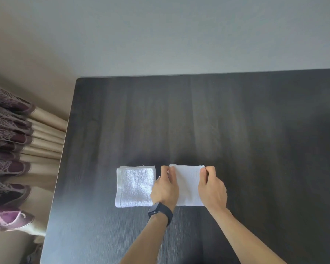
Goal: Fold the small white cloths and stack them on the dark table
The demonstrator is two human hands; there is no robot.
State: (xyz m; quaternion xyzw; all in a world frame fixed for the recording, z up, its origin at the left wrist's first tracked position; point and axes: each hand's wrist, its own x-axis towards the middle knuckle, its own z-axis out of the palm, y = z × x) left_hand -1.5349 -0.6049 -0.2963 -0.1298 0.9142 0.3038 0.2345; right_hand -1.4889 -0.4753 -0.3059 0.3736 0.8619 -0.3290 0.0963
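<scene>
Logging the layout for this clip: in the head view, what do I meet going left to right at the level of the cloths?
The curtain → folded white cloth → left hand, pinching a far corner → second white cloth → right hand, pinching the other far corner.

Both hands [165, 187] [211, 189] pinch white cloth [188, 184] on table [255, 130].
</scene>
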